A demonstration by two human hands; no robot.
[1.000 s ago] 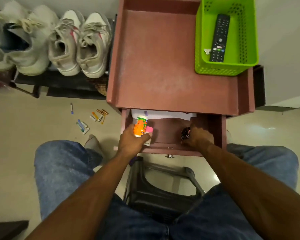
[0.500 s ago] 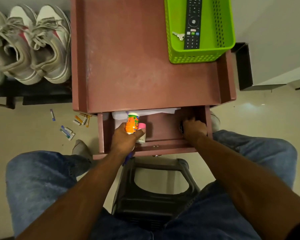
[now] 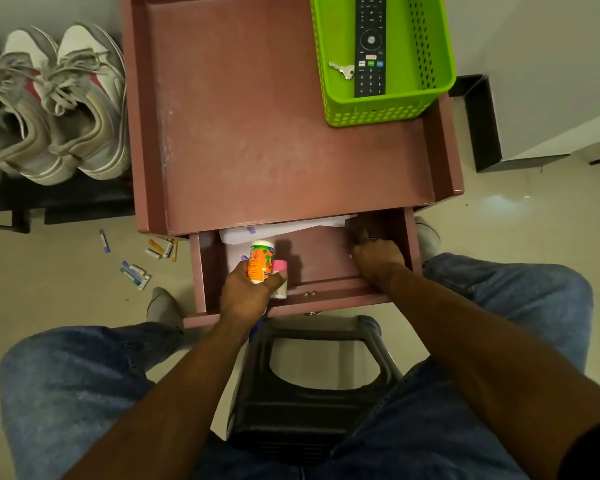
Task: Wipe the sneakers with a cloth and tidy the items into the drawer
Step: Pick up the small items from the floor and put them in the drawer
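Drawer (image 3: 201,271) pulled open below reddish table top (image 3: 274,133). Left hand (image 3: 248,294) inside it, fingers wrapped round orange bottle (image 3: 260,261) and pink-capped tube (image 3: 279,277). Right hand (image 3: 376,254) deep in drawer's right corner, fingers curled, grasp unclear. White papers (image 3: 284,228) at drawer back. Sneakers (image 3: 59,109) on dark rack, left of table. Green basket (image 3: 385,109) on table holds remote (image 3: 369,46), key (image 3: 343,70)

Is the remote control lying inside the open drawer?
No, the remote control lies in the green basket on the cabinet top, beside a key.
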